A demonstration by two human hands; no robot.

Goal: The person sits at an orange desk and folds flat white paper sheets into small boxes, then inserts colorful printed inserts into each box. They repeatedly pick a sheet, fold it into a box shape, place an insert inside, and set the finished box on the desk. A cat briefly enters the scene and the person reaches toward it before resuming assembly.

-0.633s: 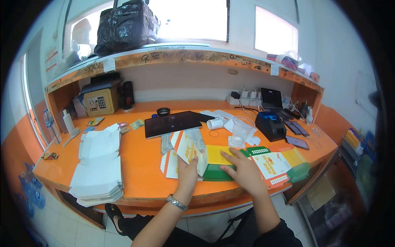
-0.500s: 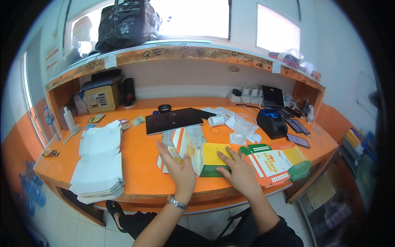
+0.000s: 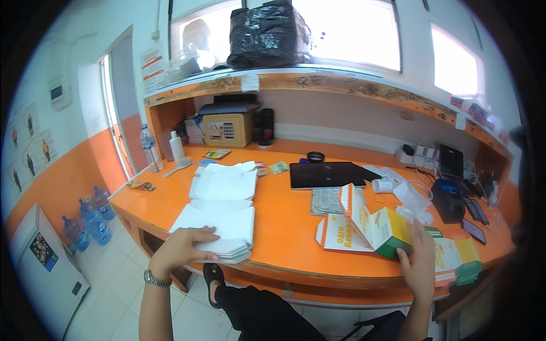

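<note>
Left hand (image 3: 183, 248): yours lies over the near left corner of the stack of flat, white cardboard sheets (image 3: 227, 220), thumb and fingers well apart; you cannot tell whether it touches a sheet.
White stack: yours sits on the glossy orange table (image 3: 284, 227), its unprinted faces up. Each sheet should be light and springy, easily creased; a long side edge likely holds better than a thin tab.
Partly folded box: your white, orange, yellow and green cardboard box (image 3: 392, 232) stands right of the stack, one white panel tilted up. It is probably light, stiff along its creases, bendable across panels, slightly slippery; hold it by the folded edges.
Box print: you see large golden lettering on white, with orange toothed borders.
Right hand (image 3: 420, 254): yours rests at the box's right end, fingers and thumb apart; whether it grips is unclear.
Printed blank: your flat white, green and orange cardboard sheet (image 3: 450, 254) lies just beyond that hand, its lettering partly hidden.
</note>
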